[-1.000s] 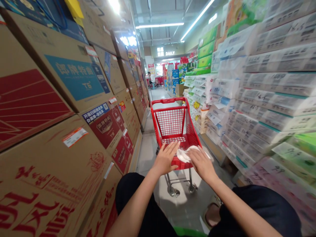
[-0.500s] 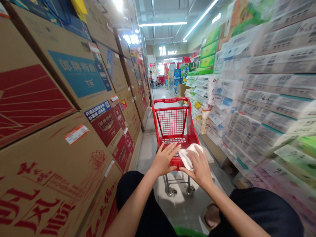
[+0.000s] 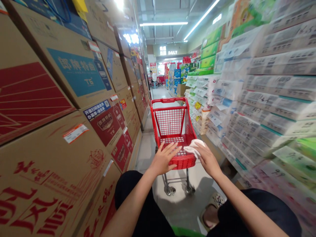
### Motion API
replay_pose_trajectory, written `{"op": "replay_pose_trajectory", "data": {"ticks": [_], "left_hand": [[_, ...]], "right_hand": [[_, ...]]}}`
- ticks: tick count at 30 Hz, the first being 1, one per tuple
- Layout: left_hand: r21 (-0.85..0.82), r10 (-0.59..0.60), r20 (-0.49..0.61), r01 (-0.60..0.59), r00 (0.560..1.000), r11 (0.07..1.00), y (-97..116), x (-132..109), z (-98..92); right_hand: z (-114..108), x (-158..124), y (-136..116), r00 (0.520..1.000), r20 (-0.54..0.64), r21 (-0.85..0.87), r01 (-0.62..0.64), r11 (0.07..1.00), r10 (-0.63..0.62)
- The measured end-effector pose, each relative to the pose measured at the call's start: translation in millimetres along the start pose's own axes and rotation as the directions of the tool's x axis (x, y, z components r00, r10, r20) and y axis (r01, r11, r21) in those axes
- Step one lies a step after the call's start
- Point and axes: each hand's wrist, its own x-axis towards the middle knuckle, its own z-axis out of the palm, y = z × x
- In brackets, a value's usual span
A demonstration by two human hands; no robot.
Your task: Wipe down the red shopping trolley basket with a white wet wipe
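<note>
A red shopping cart [image 3: 181, 161] with a grid basket stands on the floor in front of me. My left hand [image 3: 164, 160], fingers spread and holding nothing, is over the near left edge of its basket. At the near right corner, my right hand [image 3: 207, 160] has its fingers pressed on a crumpled white cloth [image 3: 194, 147], which lies against the basket rim. Part of the cloth is hidden under those fingers.
Stacked cardboard boxes [image 3: 98, 158] line the left side. On the right rise stacks of wrapped white packs [image 3: 271, 95]. My knees flank the cart's near end. A seated person [image 3: 154, 77] is far down the aisle.
My right hand has moved right with the cloth, away from my left hand, uncovering the cart's near edge. My left hand has stayed nearly in place.
</note>
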Motion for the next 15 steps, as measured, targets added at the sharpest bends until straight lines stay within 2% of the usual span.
{"op": "replay_pose_trajectory", "data": {"ticks": [4, 8, 12, 15], "left_hand": [[0.005, -0.013, -0.025, 0.013, 1.000, 1.000, -7, -4, -1.3], [0.043, -0.078, -0.060, 0.081, 0.995, 0.996, -28, -25, -7.7], [0.111, -0.204, -0.115, 0.216, 0.972, 0.970, -55, -52, -13.3], [0.148, -0.292, -0.144, 0.312, 0.946, 0.938, -68, -68, -13.1]], "right_hand": [[2, -1, -20, 0.999, 0.008, -0.006, 0.037, 0.999, -0.036], [6, -5, -57, 0.997, 0.002, 0.019, 0.076, 0.997, -0.076], [15, 5, -92, 0.976, 0.043, 0.055, 0.211, 0.976, -0.214], [17, 28, -93, 0.937, 0.121, 0.113, 0.313, 0.943, -0.326]]}}
